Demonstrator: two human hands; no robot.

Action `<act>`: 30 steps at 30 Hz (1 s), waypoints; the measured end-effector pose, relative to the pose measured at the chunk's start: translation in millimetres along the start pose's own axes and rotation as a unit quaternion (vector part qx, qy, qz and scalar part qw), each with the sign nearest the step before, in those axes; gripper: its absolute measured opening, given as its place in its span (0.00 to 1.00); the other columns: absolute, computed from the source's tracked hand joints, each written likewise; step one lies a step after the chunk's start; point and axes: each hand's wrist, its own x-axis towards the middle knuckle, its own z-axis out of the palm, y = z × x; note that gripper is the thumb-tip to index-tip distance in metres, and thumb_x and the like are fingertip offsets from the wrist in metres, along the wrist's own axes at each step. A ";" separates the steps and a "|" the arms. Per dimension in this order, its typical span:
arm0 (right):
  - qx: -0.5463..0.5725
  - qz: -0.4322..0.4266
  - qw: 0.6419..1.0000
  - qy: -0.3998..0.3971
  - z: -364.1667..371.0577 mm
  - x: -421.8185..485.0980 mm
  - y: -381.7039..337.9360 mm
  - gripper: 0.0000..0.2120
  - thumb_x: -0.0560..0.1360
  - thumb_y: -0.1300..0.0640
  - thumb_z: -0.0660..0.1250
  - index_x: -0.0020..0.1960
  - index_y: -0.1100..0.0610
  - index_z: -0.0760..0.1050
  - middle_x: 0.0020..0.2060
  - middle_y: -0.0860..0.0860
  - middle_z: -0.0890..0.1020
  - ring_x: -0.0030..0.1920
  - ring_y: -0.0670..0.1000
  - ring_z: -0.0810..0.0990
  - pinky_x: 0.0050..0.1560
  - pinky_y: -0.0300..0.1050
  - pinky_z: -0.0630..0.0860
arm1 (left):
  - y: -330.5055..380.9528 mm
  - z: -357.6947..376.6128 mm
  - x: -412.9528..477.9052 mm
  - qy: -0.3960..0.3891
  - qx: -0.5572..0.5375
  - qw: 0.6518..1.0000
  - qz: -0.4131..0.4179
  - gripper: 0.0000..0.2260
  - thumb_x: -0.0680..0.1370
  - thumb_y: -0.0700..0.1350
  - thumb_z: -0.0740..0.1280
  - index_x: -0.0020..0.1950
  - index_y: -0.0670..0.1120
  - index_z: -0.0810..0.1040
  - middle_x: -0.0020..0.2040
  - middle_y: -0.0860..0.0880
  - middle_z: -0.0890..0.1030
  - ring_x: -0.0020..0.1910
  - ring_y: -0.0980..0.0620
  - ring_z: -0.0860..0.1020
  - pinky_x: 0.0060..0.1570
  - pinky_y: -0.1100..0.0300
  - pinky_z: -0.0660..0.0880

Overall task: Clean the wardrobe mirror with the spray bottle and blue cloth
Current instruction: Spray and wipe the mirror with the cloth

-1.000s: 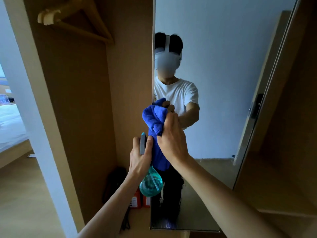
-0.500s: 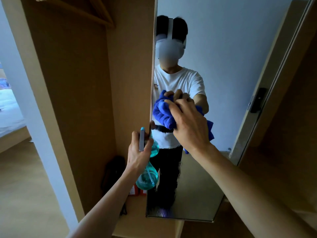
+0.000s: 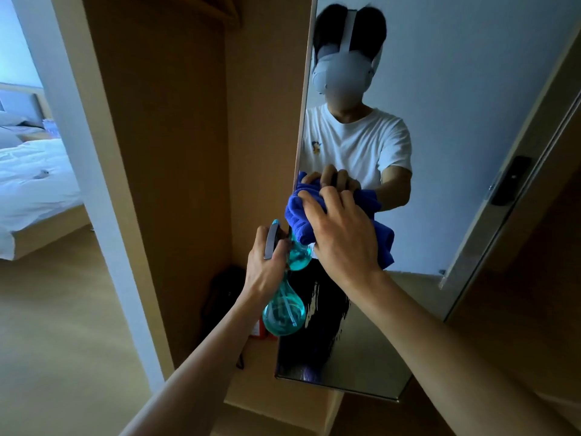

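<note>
Your left hand [image 3: 267, 269] is wrapped around the neck of the teal spray bottle [image 3: 283, 309], with the fingers curled about the grey trigger head. The bottle's round belly hangs below your fist. The bottle is see-through and a thin tube runs down inside it, but you cannot tell how full it is.

Just to the right of that hand and a little higher, your right hand [image 3: 342, 237] clutches the blue cloth [image 3: 301, 212]. The fingers are bent over the bunched fabric and press it against the glass. The cloth bulges out to the left of your knuckles and hangs in a fold below them.

The cloth touches the wardrobe mirror [image 3: 471, 121] close to its left edge, and the spray bottle's head sits just beside that same edge. In the glass beyond your right hand you see your own reflection gripping the cloth.

Below and beyond your left hand, the open wardrobe compartment [image 3: 176, 152] holds a dark bag [image 3: 223, 294] on its floor, with a red box [image 3: 259, 330] beside it, partly hidden behind the bottle.

Far off to the left of your left arm lies a bed [image 3: 31, 177] with white sheets.
</note>
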 end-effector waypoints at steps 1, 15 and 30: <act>0.003 0.002 1.000 -0.001 0.6 -1.3 -0.2 0.29 0.71 0.60 0.73 0.70 0.55 0.71 0.56 0.56 0.76 0.51 0.57 0.75 0.46 0.50 0.74 | 0.6 0.2 -0.2 -0.002 -0.001 1.000 0.002 0.11 0.75 0.52 0.63 0.50 0.45 0.70 0.42 0.49 0.75 0.37 0.52 0.73 0.34 0.60 0.71; 0.032 0.022 0.999 0.000 -6.2 2.7 2.4 0.31 0.65 0.63 0.73 0.68 0.55 0.74 0.54 0.56 0.77 0.49 0.59 0.76 0.43 0.55 0.77 | -18.0 -8.4 4.4 -0.038 0.025 0.999 0.000 0.08 0.81 0.51 0.66 0.51 0.48 0.70 0.44 0.49 0.77 0.42 0.49 0.78 0.44 0.48 0.76; -0.006 0.011 1.000 -0.002 18.1 -22.8 -10.6 0.26 0.71 0.60 0.70 0.69 0.55 0.73 0.56 0.55 0.77 0.48 0.58 0.73 0.43 0.53 0.74 | -21.0 -15.2 2.5 -0.064 -0.091 0.994 -0.015 0.12 0.84 0.61 0.60 0.42 0.61 0.66 0.42 0.59 0.71 0.41 0.60 0.73 0.50 0.56 0.75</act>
